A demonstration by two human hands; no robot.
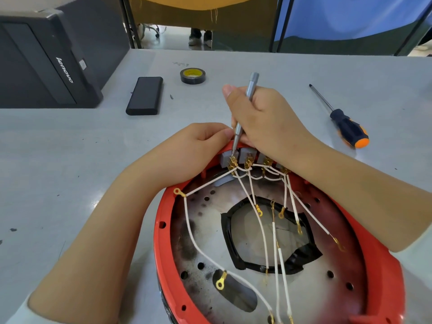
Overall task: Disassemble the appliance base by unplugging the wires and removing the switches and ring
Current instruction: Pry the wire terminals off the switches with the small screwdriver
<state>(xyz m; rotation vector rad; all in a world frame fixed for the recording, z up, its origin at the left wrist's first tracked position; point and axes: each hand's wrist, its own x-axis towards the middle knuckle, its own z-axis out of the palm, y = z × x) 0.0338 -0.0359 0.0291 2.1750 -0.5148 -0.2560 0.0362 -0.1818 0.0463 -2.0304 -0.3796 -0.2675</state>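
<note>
The round red appliance base (pixel 163 242) lies upside down in front of me, its scorched metal inside showing. Several grey switches (pixel 245 153) sit in a row at its far rim, with brass terminals and white wires (pixel 257 220) fanning toward me. My right hand (pixel 264 120) grips a thin silver tool (pixel 245 108); its tip is at the leftmost switch's terminal (pixel 232 163). My left hand (pixel 198 146) holds the far rim beside that switch, fingers curled over the edge. A black ring (pixel 226 239) lines the central opening.
On the grey table lie a black-and-orange screwdriver (pixel 348 127) at the right, a roll of black tape (pixel 192 76), a black flat box (pixel 145 95) and a tiny screw (pixel 171 97). A dark Lenovo case (pixel 46 59) stands at the far left.
</note>
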